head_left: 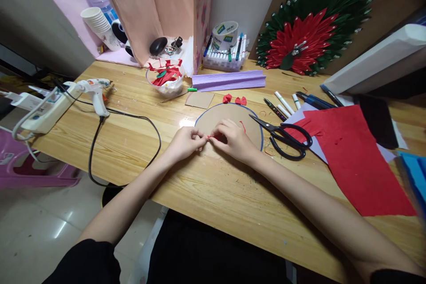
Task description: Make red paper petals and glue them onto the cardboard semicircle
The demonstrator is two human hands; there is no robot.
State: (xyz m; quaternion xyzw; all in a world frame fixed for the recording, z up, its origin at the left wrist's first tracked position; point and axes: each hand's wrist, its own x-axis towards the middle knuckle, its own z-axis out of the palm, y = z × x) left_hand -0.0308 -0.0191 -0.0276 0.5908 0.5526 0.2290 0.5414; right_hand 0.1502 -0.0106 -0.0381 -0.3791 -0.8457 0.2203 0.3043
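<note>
Both hands meet at the near edge of a cardboard disc (233,117) with a blue-traced rim, lying flat on the wooden counter (206,186). Left hand (184,143) and right hand (235,141) face each other, fingers (199,139) closed in a pinch on a red strip (211,136). The strip is held between the two sets of fingertips, just above the disc's near-left rim. Too small to tell its material or fold.

On the disc's far rim: two small red folded pieces (234,99), side by side. Black-handled scissors (284,136) lie just right of the disc, blades open, tips over its edge. A red sheet (353,159) is spread further right, partly over white paper.

Left part of the counter: glue gun (95,92) standing on its stand, its black cord looping toward the front edge; a white power strip (46,108) beside it. Behind the disc: a clear bowl of red scraps (165,80), a purple corrugated sheet (229,80), a marker box (224,55) with a tape roll (225,33) on top. A red-and-green rosette (309,31) leans against the back wall.
</note>
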